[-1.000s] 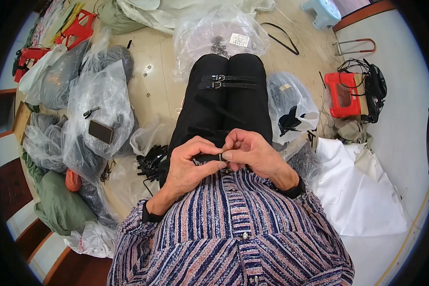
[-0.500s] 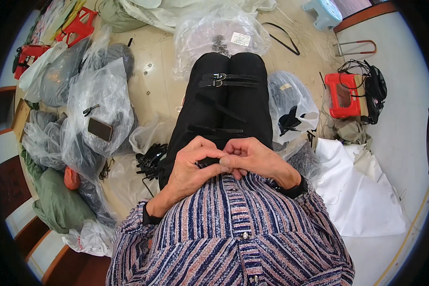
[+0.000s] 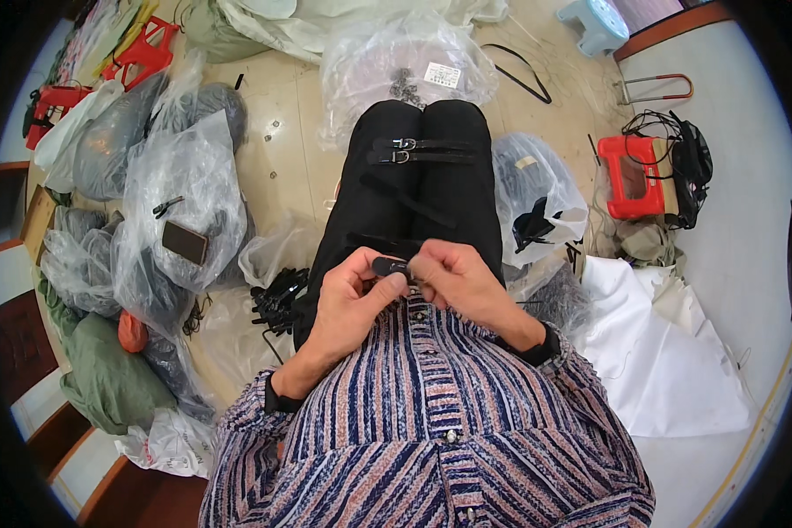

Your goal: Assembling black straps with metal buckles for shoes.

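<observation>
Between thumb and fingers of my left hand (image 3: pixel 348 295) is the rounded end of a short black strap (image 3: pixel 389 266), held just above my lap. My right hand (image 3: pixel 462 277) is closed in a pinch at the strap's right end, where a small shiny bit shows. Its fingertips are partly hidden and slightly blurred. Across my thighs lie two black buckle straps (image 3: pixel 436 158), side by side with silver buckles toward the left. Nearer to me, plain black straps (image 3: pixel 405 199) rest on my black trousers, one of them partly behind my hands.
Left of my legs are a pile of black straps (image 3: pixel 280 295) and clear plastic bags (image 3: pixel 180 176) with a dark phone (image 3: pixel 185 242) on top. Small metal pieces (image 3: pixel 403 85) sit in a bag beyond my knees. At right are a red stool (image 3: pixel 629 176) and white sheeting (image 3: pixel 660 361).
My hands have moved slightly up and apart from their clasped position. The strap's rounded end now shows above my left thumb, and my right hand has turned with its knuckles upward.
</observation>
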A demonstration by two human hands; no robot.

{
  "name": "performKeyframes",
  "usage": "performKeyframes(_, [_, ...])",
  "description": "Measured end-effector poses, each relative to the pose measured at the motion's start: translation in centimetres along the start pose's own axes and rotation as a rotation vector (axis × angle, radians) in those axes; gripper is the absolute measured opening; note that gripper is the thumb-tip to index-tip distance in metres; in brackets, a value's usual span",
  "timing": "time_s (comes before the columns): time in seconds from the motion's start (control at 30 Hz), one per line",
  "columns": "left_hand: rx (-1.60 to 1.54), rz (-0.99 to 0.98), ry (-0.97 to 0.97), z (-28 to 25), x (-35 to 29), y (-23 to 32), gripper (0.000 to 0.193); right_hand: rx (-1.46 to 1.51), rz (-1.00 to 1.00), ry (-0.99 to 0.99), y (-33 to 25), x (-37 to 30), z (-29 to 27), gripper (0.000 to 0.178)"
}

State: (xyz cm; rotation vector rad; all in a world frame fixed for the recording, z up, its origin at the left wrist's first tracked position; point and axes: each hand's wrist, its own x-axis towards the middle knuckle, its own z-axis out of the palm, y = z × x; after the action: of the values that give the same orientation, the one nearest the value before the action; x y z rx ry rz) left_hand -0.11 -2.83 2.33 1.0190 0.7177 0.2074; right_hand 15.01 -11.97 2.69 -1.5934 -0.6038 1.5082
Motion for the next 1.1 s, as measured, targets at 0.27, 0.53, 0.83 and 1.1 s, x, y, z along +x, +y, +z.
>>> performKeyframes(0.27, [0.113, 0.009, 0.087, 0.4, -0.2, -0.2, 0.009, -0.183, -0.121, 0.082, 1.4, 0.1, -0.2, 0.022])
performKeyframes(0.53, [0.150, 0.199, 0.286, -2.2, 1.1, -1.0, 0.023, -0.603, -0.453, 0.222, -1.6, 2.5, -3.5, 0.017])
performKeyframes(0.83, [-0.293, -0.008, 0.253, -2.7, 0.8, -0.1, 0.019, -1.067, -0.756, 0.393, -2.8, 9.9, -4.7, 0.012])
performKeyframes(1.1, [-0.356, -0.086, 0.294, -4.5, 1.2, -1.6, 0.019, -1.218, -0.826, 0.420, 0.2, 8.4, -1.9, 0.023])
